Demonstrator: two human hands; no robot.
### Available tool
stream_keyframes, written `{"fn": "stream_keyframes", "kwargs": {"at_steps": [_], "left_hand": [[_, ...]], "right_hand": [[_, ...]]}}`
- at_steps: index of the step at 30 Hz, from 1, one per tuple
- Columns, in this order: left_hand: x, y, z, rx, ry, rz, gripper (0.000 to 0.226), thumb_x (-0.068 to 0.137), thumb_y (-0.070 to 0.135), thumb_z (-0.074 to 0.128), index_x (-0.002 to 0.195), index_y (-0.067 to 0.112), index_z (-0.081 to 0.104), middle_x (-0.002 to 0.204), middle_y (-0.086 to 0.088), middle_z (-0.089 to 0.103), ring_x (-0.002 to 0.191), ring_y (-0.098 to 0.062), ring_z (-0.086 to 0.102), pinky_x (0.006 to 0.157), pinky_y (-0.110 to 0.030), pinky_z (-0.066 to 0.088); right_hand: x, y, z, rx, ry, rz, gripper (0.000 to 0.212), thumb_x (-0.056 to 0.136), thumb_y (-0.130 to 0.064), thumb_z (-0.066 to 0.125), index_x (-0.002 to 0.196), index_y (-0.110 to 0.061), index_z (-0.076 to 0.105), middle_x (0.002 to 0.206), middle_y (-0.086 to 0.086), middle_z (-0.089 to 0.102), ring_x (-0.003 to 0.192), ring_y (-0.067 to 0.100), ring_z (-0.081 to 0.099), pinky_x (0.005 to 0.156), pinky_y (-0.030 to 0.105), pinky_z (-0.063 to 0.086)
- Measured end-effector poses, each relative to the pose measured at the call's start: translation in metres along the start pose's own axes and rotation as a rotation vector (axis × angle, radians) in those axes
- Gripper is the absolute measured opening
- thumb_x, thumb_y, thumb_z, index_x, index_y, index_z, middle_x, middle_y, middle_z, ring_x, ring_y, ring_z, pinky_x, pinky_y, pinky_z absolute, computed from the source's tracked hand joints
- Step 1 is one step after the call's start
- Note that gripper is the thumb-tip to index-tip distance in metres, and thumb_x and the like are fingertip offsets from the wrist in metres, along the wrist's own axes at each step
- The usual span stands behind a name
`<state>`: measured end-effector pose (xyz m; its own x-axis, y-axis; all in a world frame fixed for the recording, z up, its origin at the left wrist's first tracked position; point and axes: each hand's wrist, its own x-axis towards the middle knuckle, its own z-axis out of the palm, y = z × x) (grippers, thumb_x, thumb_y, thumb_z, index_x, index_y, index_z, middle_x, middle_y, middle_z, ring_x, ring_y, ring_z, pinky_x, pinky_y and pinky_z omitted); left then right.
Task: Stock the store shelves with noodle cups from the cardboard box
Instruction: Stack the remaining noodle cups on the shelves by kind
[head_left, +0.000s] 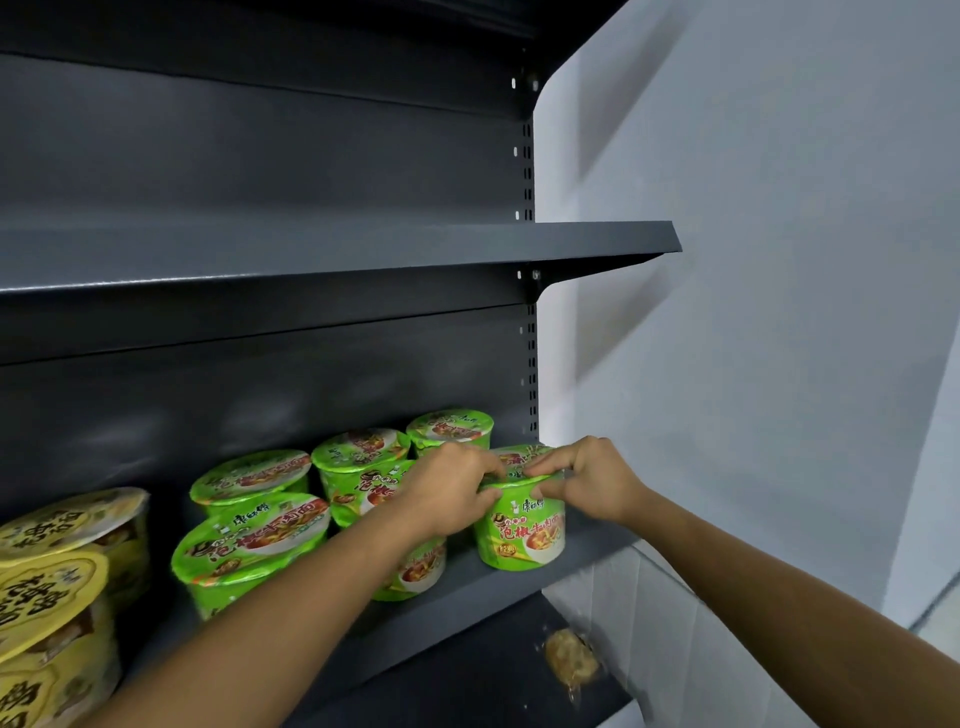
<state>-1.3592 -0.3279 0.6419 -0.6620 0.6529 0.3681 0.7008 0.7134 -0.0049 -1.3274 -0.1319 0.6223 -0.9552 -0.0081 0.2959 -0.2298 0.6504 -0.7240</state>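
Our left hand (448, 489) and right hand (592, 483) pinch the rim of the green cup (524, 532); so near the shelf (589, 548) edge, it may topple.

Both hands on green noodle cup (521, 535), rt end of shelf (592, 556).
L hand (447, 488) & R hand (592, 483) pinch its rim; more green cups (249, 540) behind & left, yellow cups (57, 587) at left end.
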Motion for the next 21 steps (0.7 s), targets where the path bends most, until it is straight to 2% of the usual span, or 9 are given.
{"fn": "stream_keyframes", "kwargs": {"at_steps": [7,11,13,15,18,21], "left_hand": [[0.004,-0.014,0.007,0.114,-0.134,-0.185,0.053,0.09,0.055,0.047,0.133,0.026,0.051,0.12,-0.005,0.064,0.111,-0.024,0.058,0.09,-0.037,0.05],[-0.002,-0.016,0.013,0.113,-0.14,-0.254,0.052,0.092,0.05,0.048,0.138,0.024,0.045,0.127,-0.007,0.06,0.116,-0.026,0.055,0.092,-0.035,0.047],[-0.002,-0.016,0.015,0.113,-0.133,-0.271,0.051,0.093,0.046,0.049,0.139,0.024,0.044,0.132,-0.007,0.056,0.119,-0.025,0.052,0.095,-0.035,0.046],[-0.002,-0.017,0.016,0.11,-0.127,-0.28,0.05,0.094,0.043,0.049,0.139,0.024,0.043,0.135,-0.005,0.053,0.121,-0.024,0.05,0.097,-0.033,0.043],[-0.003,-0.02,0.018,0.101,-0.102,-0.29,0.047,0.094,0.041,0.05,0.137,0.025,0.046,0.136,-0.002,0.053,0.122,-0.021,0.05,0.098,-0.031,0.042],[-0.005,-0.021,0.022,0.09,-0.075,-0.302,0.046,0.093,0.038,0.052,0.137,0.024,0.048,0.136,-0.001,0.054,0.123,-0.02,0.05,0.1,-0.029,0.04]], "right_hand": [[0.02,0.009,-0.001,-0.161,-0.102,-0.171,0.028,0.077,-0.016,0.078,0.104,-0.015,0.074,0.109,-0.001,0.071,0.097,0.009,0.065,0.092,0.025,0.051],[0.029,0.016,0.0,-0.229,-0.121,-0.236,0.028,0.074,-0.027,0.078,0.102,-0.028,0.074,0.107,-0.011,0.07,0.097,0.006,0.063,0.092,0.032,0.051],[0.031,0.017,-0.001,-0.238,-0.127,-0.257,0.034,0.075,-0.027,0.078,0.109,-0.027,0.071,0.116,-0.009,0.066,0.105,0.008,0.061,0.097,0.032,0.047],[0.033,0.018,-0.002,-0.26,-0.157,-0.288,0.042,0.077,-0.024,0.077,0.119,-0.02,0.067,0.129,-0.004,0.06,0.117,0.01,0.055,0.105,0.019,0.036],[0.034,0.025,0.0,-0.316,-0.19,-0.329,0.043,0.081,-0.026,0.074,0.122,-0.019,0.064,0.133,-0.003,0.057,0.122,0.007,0.046,0.093,-0.003,0.018],[0.035,0.035,0.004,-0.284,-0.159,-0.341,0.041,0.082,-0.028,0.073,0.121,-0.022,0.065,0.129,-0.004,0.06,0.12,0.009,0.047,0.086,-0.009,0.014]]}}
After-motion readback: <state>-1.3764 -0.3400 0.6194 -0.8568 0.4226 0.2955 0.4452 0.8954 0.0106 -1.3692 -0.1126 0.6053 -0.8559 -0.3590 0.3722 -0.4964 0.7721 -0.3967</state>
